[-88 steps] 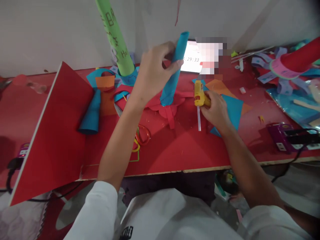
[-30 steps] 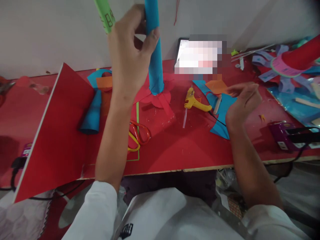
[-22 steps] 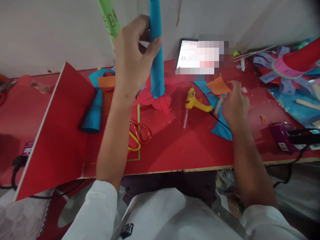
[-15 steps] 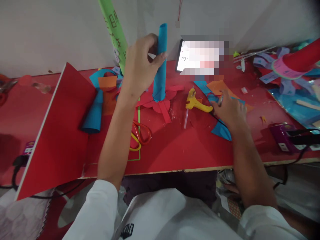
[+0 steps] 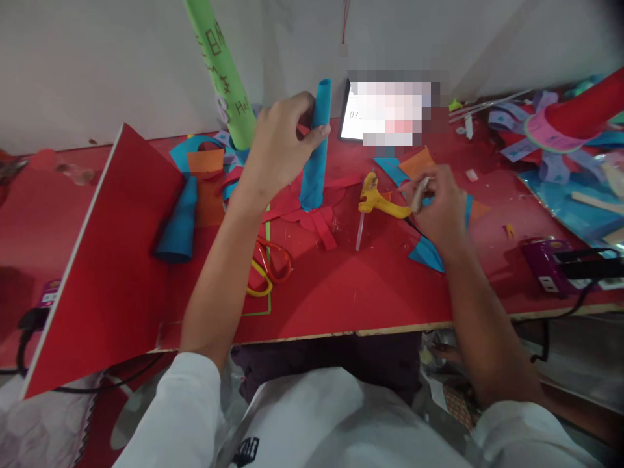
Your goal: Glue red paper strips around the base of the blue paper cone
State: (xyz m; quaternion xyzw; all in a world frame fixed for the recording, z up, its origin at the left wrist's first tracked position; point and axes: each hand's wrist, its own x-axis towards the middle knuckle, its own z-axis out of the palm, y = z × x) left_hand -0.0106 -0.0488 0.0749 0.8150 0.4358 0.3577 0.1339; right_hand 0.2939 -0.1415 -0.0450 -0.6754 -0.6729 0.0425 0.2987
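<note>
My left hand (image 5: 287, 136) is closed around the upper part of a rolled blue paper tube (image 5: 316, 170). The tube leans slightly right, its lower end on a red paper flower (image 5: 322, 227) with strips spreading out. My right hand (image 5: 441, 205) pinches a small whitish, stick-like piece (image 5: 420, 194) whose kind I cannot make out. Just left of that hand lies a yellow glue gun (image 5: 385, 205) with a clear glue stick poking out. Red-and-yellow-handled scissors (image 5: 275, 263) lie below the flower, their blades hidden by my left forearm.
A red board (image 5: 110, 273) stands upright at left, beside a blue paper cone (image 5: 176, 227). Behind my left hand leans a green paper tube (image 5: 224, 78). A phone (image 5: 380, 110) rests against the wall. Blue scraps (image 5: 428, 253) and a purple power strip (image 5: 546, 266) lie at right.
My right hand has lifted from the paper scraps with the whitish piece between its fingers. My left hand and the blue tube's top have come lower, still over the red flower.
</note>
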